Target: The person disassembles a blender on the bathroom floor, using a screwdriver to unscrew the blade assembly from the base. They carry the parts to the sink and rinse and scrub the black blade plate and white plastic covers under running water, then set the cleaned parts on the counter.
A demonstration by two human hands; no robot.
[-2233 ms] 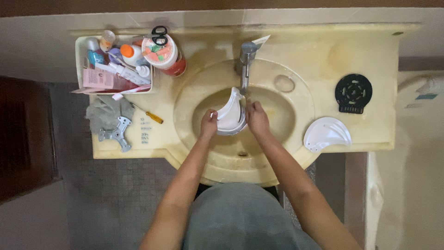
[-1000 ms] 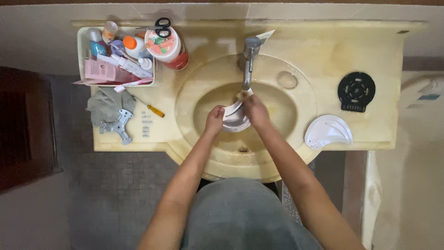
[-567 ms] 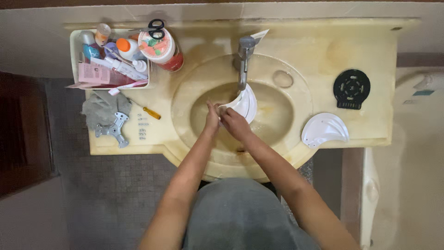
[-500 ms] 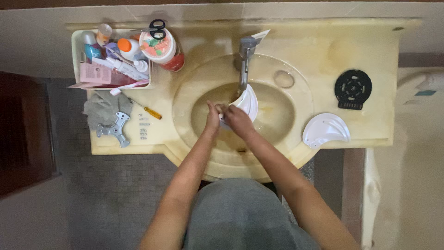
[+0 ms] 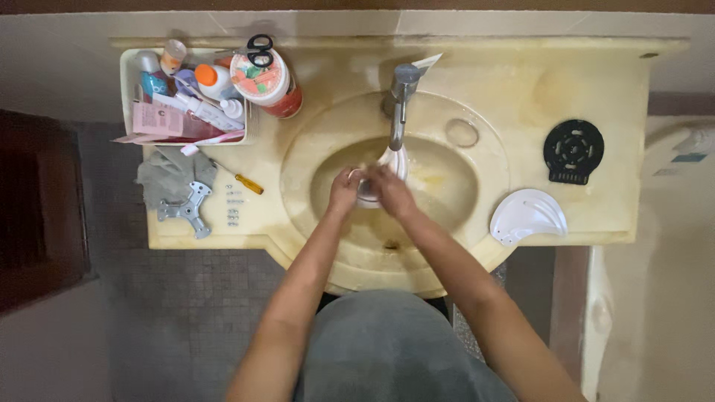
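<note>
two bare forearms, no sleeves visible up to frame edge. left hand [image 5: 345, 191] and right hand [image 5: 389, 192] bare: no gloves. rings, watch, bands: cannot tell, hands small and slightly blurred. grey garment [image 5: 391, 350] covers torso at bottom centre, plain, smooth fabric, rounded outline from above, no print, no buttons or seams seen. garment sleeves out of view, so short or sleeveless cannot be told.

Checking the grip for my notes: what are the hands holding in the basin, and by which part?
Both the left hand and right hand clasp a small white curved piece by its lower end.
</note>
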